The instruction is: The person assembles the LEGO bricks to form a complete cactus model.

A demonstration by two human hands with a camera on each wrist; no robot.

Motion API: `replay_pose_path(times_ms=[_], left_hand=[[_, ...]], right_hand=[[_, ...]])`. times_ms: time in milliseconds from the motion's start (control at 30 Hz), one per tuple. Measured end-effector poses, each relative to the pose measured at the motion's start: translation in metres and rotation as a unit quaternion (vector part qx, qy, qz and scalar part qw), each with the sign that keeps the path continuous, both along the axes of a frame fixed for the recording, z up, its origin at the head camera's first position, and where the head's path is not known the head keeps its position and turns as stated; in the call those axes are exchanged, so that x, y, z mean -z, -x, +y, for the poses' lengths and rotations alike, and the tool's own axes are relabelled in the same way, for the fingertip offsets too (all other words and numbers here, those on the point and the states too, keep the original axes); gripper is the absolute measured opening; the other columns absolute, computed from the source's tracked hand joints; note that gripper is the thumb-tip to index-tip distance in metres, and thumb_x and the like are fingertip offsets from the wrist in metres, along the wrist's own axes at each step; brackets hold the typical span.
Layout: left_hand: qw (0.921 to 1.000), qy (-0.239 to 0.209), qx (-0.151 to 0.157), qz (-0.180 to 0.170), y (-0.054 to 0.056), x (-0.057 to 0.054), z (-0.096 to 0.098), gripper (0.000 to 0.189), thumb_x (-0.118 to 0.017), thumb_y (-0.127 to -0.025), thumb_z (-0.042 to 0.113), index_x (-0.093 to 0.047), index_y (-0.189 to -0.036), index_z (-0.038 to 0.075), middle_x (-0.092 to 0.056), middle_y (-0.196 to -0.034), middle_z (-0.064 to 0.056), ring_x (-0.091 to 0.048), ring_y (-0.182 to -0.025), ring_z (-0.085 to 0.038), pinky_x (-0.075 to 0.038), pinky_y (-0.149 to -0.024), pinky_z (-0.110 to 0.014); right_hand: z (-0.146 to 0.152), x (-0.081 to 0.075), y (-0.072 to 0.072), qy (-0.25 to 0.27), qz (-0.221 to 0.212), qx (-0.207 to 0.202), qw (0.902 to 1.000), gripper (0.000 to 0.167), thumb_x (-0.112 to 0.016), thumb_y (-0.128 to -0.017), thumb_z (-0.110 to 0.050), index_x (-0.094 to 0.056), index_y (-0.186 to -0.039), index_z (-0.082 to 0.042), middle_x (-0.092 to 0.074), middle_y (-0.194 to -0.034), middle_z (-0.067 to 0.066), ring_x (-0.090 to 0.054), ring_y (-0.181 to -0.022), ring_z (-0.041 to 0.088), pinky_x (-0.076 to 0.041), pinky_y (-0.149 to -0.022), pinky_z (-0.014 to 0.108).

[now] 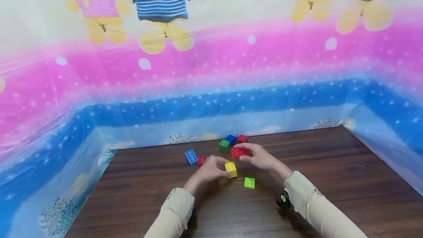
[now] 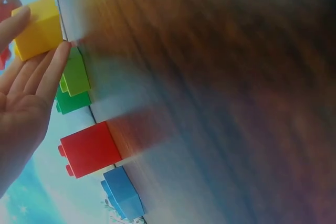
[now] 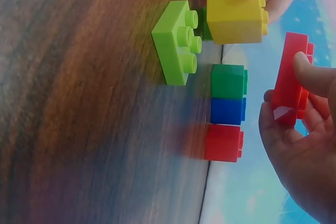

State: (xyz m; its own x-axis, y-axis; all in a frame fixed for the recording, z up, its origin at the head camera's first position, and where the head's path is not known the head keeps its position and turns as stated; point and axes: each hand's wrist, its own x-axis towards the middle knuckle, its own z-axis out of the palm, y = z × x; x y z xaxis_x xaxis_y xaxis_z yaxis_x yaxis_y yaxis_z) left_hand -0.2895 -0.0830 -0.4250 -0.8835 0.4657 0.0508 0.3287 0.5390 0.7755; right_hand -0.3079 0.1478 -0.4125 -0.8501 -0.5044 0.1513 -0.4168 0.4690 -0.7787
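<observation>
My left hand (image 1: 208, 170) pinches a yellow toy brick (image 1: 231, 169) between thumb and fingers; in the left wrist view the yellow brick (image 2: 42, 29) is raised above the table. My right hand (image 1: 259, 156) grips a longer red brick (image 1: 238, 152) just beyond it, and the right wrist view has this red brick (image 3: 290, 77) off the tabletop, apart from the yellow one. On the table in front of both hands lies a flat lime green brick (image 1: 249, 183), studs up. Beside the left hand sits another red brick (image 1: 202, 160), partly hidden by that hand.
Behind the hands, a green brick (image 1: 224, 145), a dark blue brick (image 1: 231, 140) and a small red brick (image 1: 242, 139) stand close together. Farther left is a lighter blue brick (image 1: 191, 157). A printed cloth (image 1: 211, 113) borders the back of the brown wooden table (image 1: 138, 194).
</observation>
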Motion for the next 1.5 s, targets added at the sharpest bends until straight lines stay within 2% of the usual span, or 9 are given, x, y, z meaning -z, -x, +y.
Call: replay_pose_path(times_ms=[367, 567, 667, 967, 1300, 1500], left_hand=[[0.9997, 0.017, 0.017, -0.001, 0.006, 0.004, -0.002, 0.040, -0.077, -0.082, 0.019, -0.067, -0.117, 0.001, -0.069, -0.117, -0.016, -0.064, -0.111, -0.033, -0.054, -0.094, -0.047], [0.9996, 0.006, 0.023, -0.017, 0.006, 0.005, -0.006, 0.040, -0.077, -0.082, 0.018, -0.066, -0.117, 0.002, -0.068, -0.120, -0.017, -0.064, -0.114, -0.035, -0.054, -0.095, -0.049], [0.9995, 0.004, 0.024, -0.020, 0.006, 0.005, -0.006, 0.039, -0.077, -0.082, 0.018, -0.067, -0.117, 0.002, -0.069, -0.119, -0.016, -0.064, -0.114, -0.035, -0.053, -0.096, -0.049], [0.9992, 0.002, 0.018, -0.036, 0.007, 0.006, -0.005, 0.036, -0.077, -0.083, 0.021, -0.069, -0.116, 0.007, -0.069, -0.119, -0.012, -0.062, -0.116, -0.031, -0.051, -0.098, -0.049], [0.9954, -0.052, 0.018, -0.078, 0.005, 0.011, -0.008, 0.035, -0.076, -0.084, 0.017, -0.070, -0.116, 0.007, -0.071, -0.115, -0.013, -0.064, -0.111, -0.028, -0.055, -0.092, -0.042], [0.9927, -0.063, 0.000, -0.103, 0.006, 0.015, -0.007, 0.036, -0.076, -0.084, 0.021, -0.070, -0.117, 0.009, -0.071, -0.117, -0.012, -0.065, -0.109, -0.025, -0.054, -0.093, -0.040]], right_hand=[[-0.003, 0.011, 0.001, 0.034, -0.034, -0.006, 0.9988, 0.041, -0.064, -0.094, -0.019, -0.057, -0.133, -0.008, -0.064, -0.118, 0.016, -0.060, -0.097, 0.020, -0.055, -0.083, 0.029], [-0.007, 0.015, -0.002, 0.050, -0.066, -0.034, 0.9960, 0.041, -0.062, -0.095, -0.021, -0.056, -0.134, -0.007, -0.064, -0.120, 0.017, -0.061, -0.101, 0.020, -0.053, -0.087, 0.030], [-0.007, 0.019, -0.003, 0.057, -0.081, -0.032, 0.9945, 0.042, -0.063, -0.095, -0.022, -0.056, -0.134, -0.007, -0.063, -0.121, 0.017, -0.060, -0.102, 0.020, -0.053, -0.089, 0.031], [-0.006, 0.024, -0.004, 0.062, -0.084, -0.048, 0.9934, 0.043, -0.062, -0.095, -0.024, -0.056, -0.135, -0.007, -0.063, -0.126, 0.018, -0.060, -0.108, 0.022, -0.051, -0.091, 0.032], [-0.009, 0.029, -0.005, 0.073, -0.105, -0.059, 0.9901, 0.043, -0.063, -0.095, -0.022, -0.057, -0.134, -0.005, -0.064, -0.126, 0.019, -0.063, -0.106, 0.021, -0.054, -0.089, 0.029], [-0.009, 0.028, -0.005, 0.072, -0.111, -0.053, 0.9898, 0.041, -0.063, -0.095, -0.022, -0.058, -0.133, -0.006, -0.064, -0.127, 0.018, -0.063, -0.108, 0.022, -0.053, -0.091, 0.031]])
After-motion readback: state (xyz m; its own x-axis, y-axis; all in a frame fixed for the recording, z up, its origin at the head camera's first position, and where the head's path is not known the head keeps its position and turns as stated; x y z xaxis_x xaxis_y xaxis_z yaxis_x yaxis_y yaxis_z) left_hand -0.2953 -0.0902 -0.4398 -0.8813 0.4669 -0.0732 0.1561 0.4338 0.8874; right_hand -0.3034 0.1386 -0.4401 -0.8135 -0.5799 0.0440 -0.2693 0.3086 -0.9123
